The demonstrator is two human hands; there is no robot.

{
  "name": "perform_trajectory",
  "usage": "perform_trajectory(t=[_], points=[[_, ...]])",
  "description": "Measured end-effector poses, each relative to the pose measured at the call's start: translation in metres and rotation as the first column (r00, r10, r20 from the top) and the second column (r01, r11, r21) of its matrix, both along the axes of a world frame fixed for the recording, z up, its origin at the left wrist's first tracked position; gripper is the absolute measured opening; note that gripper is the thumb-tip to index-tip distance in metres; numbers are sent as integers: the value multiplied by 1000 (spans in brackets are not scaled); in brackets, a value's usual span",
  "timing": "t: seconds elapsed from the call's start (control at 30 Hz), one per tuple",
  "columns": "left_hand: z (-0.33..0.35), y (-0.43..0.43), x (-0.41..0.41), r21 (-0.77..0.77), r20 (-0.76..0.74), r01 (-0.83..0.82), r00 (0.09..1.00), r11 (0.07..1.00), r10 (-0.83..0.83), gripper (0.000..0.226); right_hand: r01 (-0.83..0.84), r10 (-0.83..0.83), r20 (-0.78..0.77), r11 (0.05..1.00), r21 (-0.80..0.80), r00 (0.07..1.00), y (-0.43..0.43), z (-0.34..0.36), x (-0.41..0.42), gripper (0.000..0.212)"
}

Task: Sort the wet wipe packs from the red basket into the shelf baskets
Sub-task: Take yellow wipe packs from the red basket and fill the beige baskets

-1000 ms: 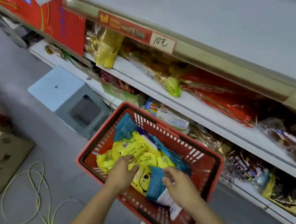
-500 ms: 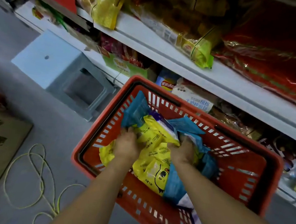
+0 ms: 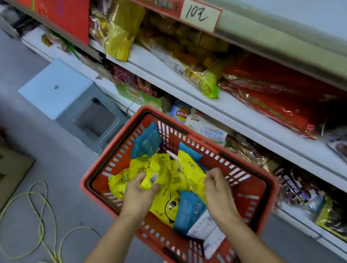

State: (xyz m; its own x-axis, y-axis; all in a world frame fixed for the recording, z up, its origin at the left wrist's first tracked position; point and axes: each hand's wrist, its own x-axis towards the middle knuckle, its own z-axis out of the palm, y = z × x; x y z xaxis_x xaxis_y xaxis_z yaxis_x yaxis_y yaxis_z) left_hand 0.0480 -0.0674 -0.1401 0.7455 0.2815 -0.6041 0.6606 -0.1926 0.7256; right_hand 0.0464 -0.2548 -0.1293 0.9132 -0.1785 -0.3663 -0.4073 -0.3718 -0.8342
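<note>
Beneath stocked shelves (image 3: 247, 117), the left hand (image 3: 140, 192) and right hand (image 3: 220, 193) each pinch yellow wipe packs (image 3: 172, 176) inside the red basket (image 3: 254, 195).

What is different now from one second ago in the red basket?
The left hand, which lay flat on the pile, now grips a yellow pack; the right hand now pinches a second yellow pack. The red basket and the blue packs stayed in place.
</note>
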Motion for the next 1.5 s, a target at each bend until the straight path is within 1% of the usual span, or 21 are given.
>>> perform_trajectory(t=[0.13,0.23,0.33,0.37,0.43,0.5,0.57,0.67,0.73,0.8,0.87,0.9,0.97,1.03,1.1,1.17,1.2,1.27,1.3,1.37,1.5], points=[[37,-14,-30,-51,80,-132,988,990,135,70,209,-217,29,964,167,976,-52,51,-34,23],[74,-50,-54,-128,138,-159,974,979,177,48,383,-375,-102,834,397,921,-93,88,-57,31],[103,-101,-77,-183,179,-134,970,974,167,88,434,-348,-259,731,527,901,-136,129,-83,19],[115,-120,-83,-201,189,-105,971,974,144,89,431,-324,-286,724,538,902,-151,141,-92,16],[156,-163,-102,-209,265,-40,959,977,96,56,429,-316,-293,718,548,902,-183,165,-112,22],[180,-199,-121,-216,330,54,944,975,21,47,441,-356,-261,708,552,897,-218,188,-134,23],[193,-230,-138,-244,352,113,936,963,-20,36,423,-425,-128,730,538,896,-253,212,-157,22],[215,-278,-157,-218,263,100,964,971,-41,38,307,-425,287,874,376,859,-300,249,-192,28],[241,-314,-169,-348,184,136,980,928,-75,34,150,-174,553,985,88,815,-323,271,-215,29],[263,-348,-177,-569,112,173,985,804,-133,54,17,142,630,971,-240,764,-344,282,-238,32],[276,-377,-179,-693,81,186,980,696,-181,82,-27,326,635,901,-433,700,-368,281,-259,38],[282,-390,-181,-708,96,207,975,675,-198,82,-15,373,644,872,-489,667,-380,280,-267,37],[296,-414,-189,-664,135,225,974,713,-182,60,36,371,675,861,-507,638,-406,284,-284,29],[305,-437,-193,-633,184,197,978,749,-101,41,98,237,701,910,-402,673,-426,291,-298,18],[316,-462,-198,-640,271,225,961,735,-58,32,220,-102,677,971,-91,729,-438,300,-307,33],[329,-487,-204,-640,343,272,938,718,-49,30,372,-498,436,862,344,750,-453,317,-305,43],[335,-499,-209,-624,378,296,924,723,-52,30,418,-598,279,759,500,751,-464,323,-301,37],[341,-522,-215,-571,435,323,899,755,-55,32,456,-654,119,634,625,747,-484,333,-296,29],[342,-533,-217,-528,462,329,885,783,-60,34,472,-683,125,614,633,720,-493,335,-293,26],[345,-555,-217,-492,489,328,870,807,-55,41,563,-790,174,554,613,588,-509,336,-287,27],[359,-588,-195,-609,445,224,890,761,95,29,677,-951,130,293,676,281,-572,342,-293,33]])
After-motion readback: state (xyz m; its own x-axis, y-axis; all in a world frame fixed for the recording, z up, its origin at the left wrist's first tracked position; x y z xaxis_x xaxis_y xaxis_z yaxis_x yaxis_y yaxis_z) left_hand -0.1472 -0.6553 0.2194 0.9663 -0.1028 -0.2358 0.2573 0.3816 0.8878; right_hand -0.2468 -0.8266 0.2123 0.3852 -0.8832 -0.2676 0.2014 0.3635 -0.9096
